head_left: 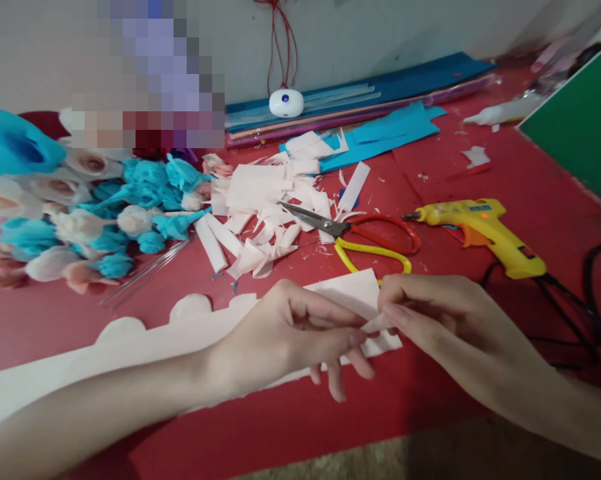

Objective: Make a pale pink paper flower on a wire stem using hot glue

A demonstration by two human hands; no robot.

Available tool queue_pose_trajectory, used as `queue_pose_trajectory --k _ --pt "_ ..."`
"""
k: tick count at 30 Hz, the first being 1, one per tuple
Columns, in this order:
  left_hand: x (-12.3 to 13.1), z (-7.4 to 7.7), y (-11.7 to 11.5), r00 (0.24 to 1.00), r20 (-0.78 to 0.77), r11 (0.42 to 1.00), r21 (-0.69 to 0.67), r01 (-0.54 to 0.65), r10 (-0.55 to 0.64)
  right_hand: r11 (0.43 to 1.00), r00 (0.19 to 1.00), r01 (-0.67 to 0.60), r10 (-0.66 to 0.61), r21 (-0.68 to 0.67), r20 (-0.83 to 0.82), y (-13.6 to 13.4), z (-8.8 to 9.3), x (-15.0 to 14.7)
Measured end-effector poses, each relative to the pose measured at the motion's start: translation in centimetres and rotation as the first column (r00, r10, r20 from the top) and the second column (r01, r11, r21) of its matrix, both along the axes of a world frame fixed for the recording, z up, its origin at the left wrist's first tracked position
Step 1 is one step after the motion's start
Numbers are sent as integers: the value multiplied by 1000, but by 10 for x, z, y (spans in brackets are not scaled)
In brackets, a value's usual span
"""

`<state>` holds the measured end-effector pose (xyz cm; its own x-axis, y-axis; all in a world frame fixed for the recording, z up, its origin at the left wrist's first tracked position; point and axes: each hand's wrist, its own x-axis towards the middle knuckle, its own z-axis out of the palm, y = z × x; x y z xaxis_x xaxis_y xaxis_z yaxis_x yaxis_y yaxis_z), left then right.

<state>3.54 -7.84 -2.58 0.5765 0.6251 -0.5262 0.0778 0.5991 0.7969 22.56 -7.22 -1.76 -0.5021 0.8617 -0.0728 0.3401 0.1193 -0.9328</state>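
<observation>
My left hand (300, 333) pinches one end of a small piece of white paper (376, 325) between thumb and index finger, its other fingers hanging loose below. The other end is pinched by my right hand (430, 320). Most of the piece is hidden by the fingertips. Beneath both hands lies a long white paper strip (145, 353) with rounded petal shapes along its far edge. Just beyond my hands rest scissors (343, 230) with one red and one yellow handle, their blades over white paper scraps (260, 190).
A yellow hot glue gun (485, 227) lies at the right, its black cable trailing down. Blue and white paper flowers (145, 180) crowd the left. Blue paper sheets (380, 137) lie at the back beside a white device (286, 103) on a red cord. A green board (580, 127) slants at far right.
</observation>
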Motion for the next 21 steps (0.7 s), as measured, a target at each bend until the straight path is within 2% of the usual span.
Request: queue_pose_trajectory --k 4,10,14,21 --pt "-1 -2 -2 995 93 999 -7 -44 45 1000 1000 11 -11 -11 -10 -2 -1 1" --pt "0 1 -1 996 58 997 5 -73 72 982 994 -13 -8 -189 -109 -8 -6 -2" --pt "2 1 -3 996 60 998 7 -69 68 980 982 -2 -35 -197 -184 -9 -9 -7" --pt "3 2 -4 997 45 997 25 -67 66 986 977 26 -60 -162 -203 -10 -9 -8"
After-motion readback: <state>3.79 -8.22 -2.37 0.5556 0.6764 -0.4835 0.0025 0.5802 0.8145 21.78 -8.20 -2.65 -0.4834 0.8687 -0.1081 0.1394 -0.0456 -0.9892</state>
